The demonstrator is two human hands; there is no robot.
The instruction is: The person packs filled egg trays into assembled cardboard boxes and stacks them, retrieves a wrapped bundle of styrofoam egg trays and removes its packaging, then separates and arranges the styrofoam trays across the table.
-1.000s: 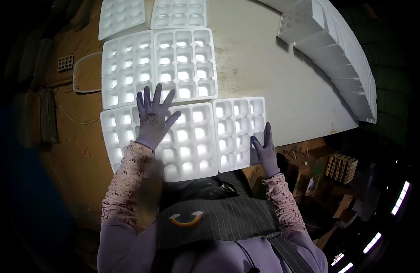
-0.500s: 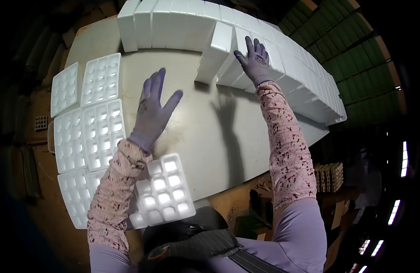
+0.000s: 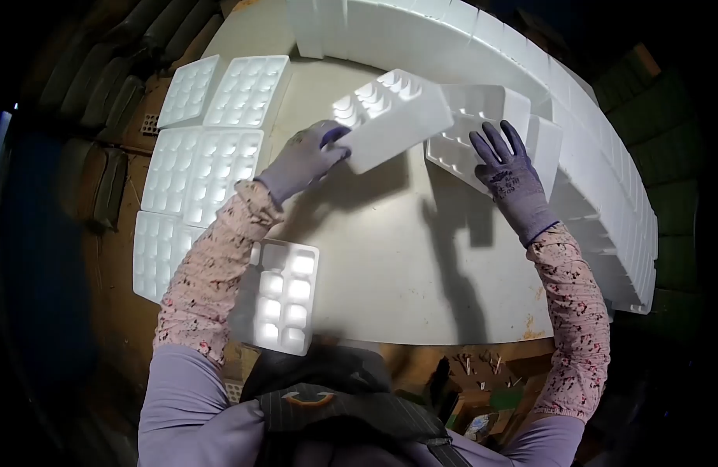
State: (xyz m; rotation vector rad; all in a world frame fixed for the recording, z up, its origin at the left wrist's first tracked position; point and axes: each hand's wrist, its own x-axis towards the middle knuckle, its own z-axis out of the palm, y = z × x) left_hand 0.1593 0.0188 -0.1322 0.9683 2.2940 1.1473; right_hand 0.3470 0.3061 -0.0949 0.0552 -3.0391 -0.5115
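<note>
My left hand, in a purple-grey glove, grips the lower left end of a white foam tray. This tray is tilted above the table, its rows of hollows facing up and left. My right hand, gloved alike, has its fingers spread over the edge of a second foam tray. That one leans away from the row, hollows showing; whether the fingertips press on it I cannot tell. Close to my body, a further foam tray lies hollows up, partly behind my left sleeve.
Several foam trays lie hollows up along the table's left side. A long curved row of upright foam trays lines the back and right of the pale table. Dark stacked bundles stand beyond the left edge.
My left hand has gone from open above the table to gripping a tray. Two trays have come away from the row and tilted. My right hand has moved back toward me.
</note>
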